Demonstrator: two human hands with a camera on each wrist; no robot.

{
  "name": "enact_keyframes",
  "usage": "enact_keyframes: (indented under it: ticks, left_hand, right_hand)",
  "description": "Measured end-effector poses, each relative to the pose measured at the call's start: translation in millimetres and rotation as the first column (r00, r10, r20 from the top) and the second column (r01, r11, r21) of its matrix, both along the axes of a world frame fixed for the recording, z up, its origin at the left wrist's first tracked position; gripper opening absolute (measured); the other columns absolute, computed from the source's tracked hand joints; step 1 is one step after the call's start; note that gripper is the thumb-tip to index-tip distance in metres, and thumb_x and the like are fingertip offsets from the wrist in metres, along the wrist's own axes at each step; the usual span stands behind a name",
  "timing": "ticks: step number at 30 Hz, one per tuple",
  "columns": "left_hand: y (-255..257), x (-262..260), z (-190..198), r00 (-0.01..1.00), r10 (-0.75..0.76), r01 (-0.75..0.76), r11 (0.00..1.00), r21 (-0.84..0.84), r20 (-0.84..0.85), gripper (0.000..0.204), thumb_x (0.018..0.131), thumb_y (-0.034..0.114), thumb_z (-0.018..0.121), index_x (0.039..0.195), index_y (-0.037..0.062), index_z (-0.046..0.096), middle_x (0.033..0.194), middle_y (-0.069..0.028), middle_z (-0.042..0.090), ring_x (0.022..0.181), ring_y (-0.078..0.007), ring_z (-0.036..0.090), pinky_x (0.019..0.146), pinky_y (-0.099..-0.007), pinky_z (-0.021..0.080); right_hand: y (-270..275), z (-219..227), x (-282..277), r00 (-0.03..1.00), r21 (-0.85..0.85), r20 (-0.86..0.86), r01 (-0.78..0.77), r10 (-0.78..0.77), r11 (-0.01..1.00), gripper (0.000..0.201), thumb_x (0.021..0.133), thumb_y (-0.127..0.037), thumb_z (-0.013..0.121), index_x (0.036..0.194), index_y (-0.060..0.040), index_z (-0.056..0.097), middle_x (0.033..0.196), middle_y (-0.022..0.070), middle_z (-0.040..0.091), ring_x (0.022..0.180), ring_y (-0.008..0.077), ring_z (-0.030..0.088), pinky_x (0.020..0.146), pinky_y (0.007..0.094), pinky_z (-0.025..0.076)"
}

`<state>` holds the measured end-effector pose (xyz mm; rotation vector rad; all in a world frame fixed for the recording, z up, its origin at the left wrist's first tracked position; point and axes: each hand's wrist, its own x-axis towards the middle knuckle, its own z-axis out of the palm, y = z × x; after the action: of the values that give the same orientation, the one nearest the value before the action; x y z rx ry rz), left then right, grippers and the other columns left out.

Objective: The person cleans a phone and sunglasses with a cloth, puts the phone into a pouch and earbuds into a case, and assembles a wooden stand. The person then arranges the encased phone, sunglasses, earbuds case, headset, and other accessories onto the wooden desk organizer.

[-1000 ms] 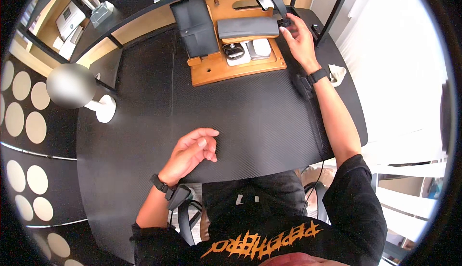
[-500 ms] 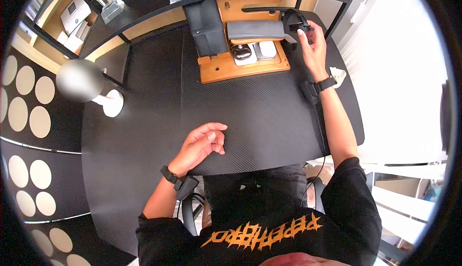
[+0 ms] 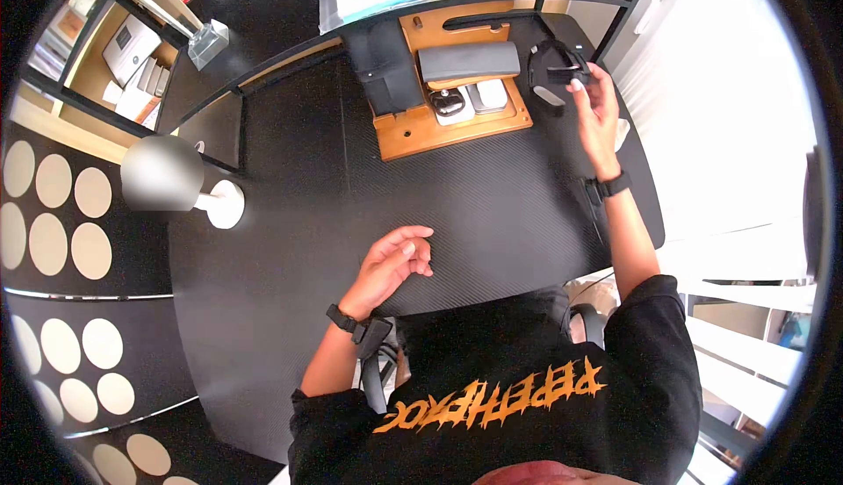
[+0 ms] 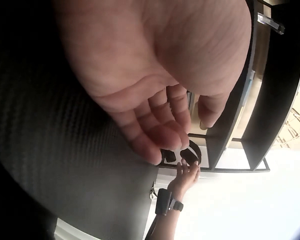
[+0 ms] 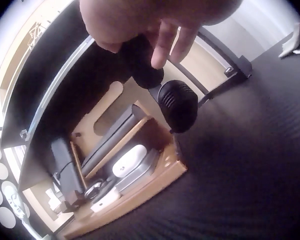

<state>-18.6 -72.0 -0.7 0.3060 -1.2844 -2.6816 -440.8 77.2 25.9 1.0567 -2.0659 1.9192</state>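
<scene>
Held at the right of the desk, a black headset with a curved band hangs from the fingers of my right hand. In the right wrist view the right hand grips its dark upper part, and a ribbed, rounded end hangs below the fingers. My left hand is near the front of the desk, fingers loosely bent and holding nothing; the left wrist view shows its palm close up. Left of the headset stands a wooden organizer, apart from it.
The organizer bears a grey case, a black wallet-like item, a white earbud case and a watch. A white lamp stands at the left. A dark shelf edge runs above the desk's back. A crumpled white cloth lies at right.
My right hand has drawn the headset off the organizer's right side, toward the right and the front. The left hand keeps its loose pose. The head view has shifted.
</scene>
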Motion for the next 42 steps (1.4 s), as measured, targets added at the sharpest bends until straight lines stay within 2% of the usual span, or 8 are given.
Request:
enact_keyframes:
  ticks: [9,14,22,30,36,38,39,42]
  left_hand:
    - [2,-2,1,0.999,0.002,-0.002,1.000,-0.003,0.034,0.039,0.112,0.023,0.057,0.144,0.0012,0.058,0.105,-0.0052,0.064,0.091,-0.0140,0.060,0.089,-0.0374,0.057]
    - [5,-5,9,0.996,0.058,-0.057,0.998,-0.008,0.061,0.061,0.110,0.020,0.060,0.162,0.0031,0.035,0.116,-0.0112,0.065,0.093,-0.0160,0.062,0.091,-0.0386,0.057]
    - [6,-2,10,0.981,0.140,-0.140,0.990,-0.011,0.132,0.070,0.108,0.016,0.061,0.167,0.0084,0.026,0.123,-0.0165,0.066,0.094,-0.0168,0.064,0.092,-0.0391,0.058]
    - [-12,8,16,0.909,0.321,-0.233,0.921,-0.313,0.266,0.077,0.103,0.007,0.069,0.166,0.0050,0.026,0.122,-0.0139,0.072,0.088,-0.0131,0.067,0.081,-0.0304,0.058]
    - [-8,6,43,0.844,0.504,-0.218,0.633,-0.742,0.182,0.073,0.093,0.005,0.079,0.157,0.0012,0.045,0.125,-0.0136,0.071,0.090,-0.0129,0.067,0.079,-0.0291,0.058]
    - [-14,8,46,0.844,0.528,-0.087,0.310,-0.947,0.095,0.063,0.086,0.006,0.084,0.144,0.0038,0.062,0.129,-0.0155,0.070,0.087,-0.0177,0.067,0.076,-0.0325,0.056]
    - [-16,8,47,0.844,0.528,-0.087,0.310,-0.947,0.095,0.063,0.086,0.006,0.084,0.144,0.0038,0.062,0.129,-0.0155,0.070,0.087,-0.0177,0.067,0.076,-0.0325,0.056]
    - [-23,10,45,0.819,0.572,-0.001,0.078,-0.997,0.044,0.049,0.086,0.012,0.084,0.131,-0.0015,0.068,0.124,-0.0211,0.071,0.102,-0.0377,0.069,0.091,-0.0439,0.056]
  right_hand:
    - [57,10,78,0.910,-0.038,0.312,-0.275,0.273,0.961,0.038,0.107,-0.011,0.063,0.143,-0.0018,0.054,0.131,0.0093,0.066,0.110,0.0167,0.066,0.096,0.0346,0.058]
    - [41,19,117,0.753,-0.158,0.448,-0.465,0.483,0.871,0.038,0.104,-0.006,0.062,0.142,-0.0012,0.055,0.129,0.0130,0.067,0.114,0.0172,0.066,0.092,0.0354,0.061]
    - [-5,18,166,0.585,0.097,0.523,-0.763,0.619,0.639,0.040,0.102,-0.006,0.070,0.139,0.0015,0.057,0.123,0.0067,0.069,0.089,0.0100,0.070,0.079,0.0287,0.059]
    - [-40,29,185,0.748,0.431,0.278,-0.657,0.602,0.618,0.049,0.100,-0.008,0.072,0.147,-0.0009,0.060,0.114,0.0128,0.067,0.089,0.0172,0.073,0.078,0.0295,0.058]
    - [-45,25,197,0.753,0.461,0.310,-0.653,0.580,0.601,0.069,0.097,-0.021,0.077,0.155,0.0038,0.048,0.121,0.0195,0.070,0.082,0.0218,0.074,0.072,0.0353,0.060]
    - [-45,25,200,0.739,0.458,0.310,-0.668,0.599,0.587,0.072,0.097,-0.022,0.077,0.156,0.0049,0.046,0.126,0.0213,0.070,0.082,0.0219,0.074,0.072,0.0357,0.060]
    - [-45,26,201,0.726,0.453,0.308,-0.681,0.616,0.576,0.075,0.096,-0.023,0.078,0.157,0.0059,0.044,0.131,0.0231,0.069,0.082,0.0220,0.074,0.072,0.0360,0.060]
    - [-45,25,201,0.711,0.481,0.287,-0.686,0.642,0.546,0.073,0.093,-0.016,0.081,0.156,0.0014,0.048,0.141,0.0205,0.066,0.086,0.0193,0.074,0.082,0.0347,0.059]
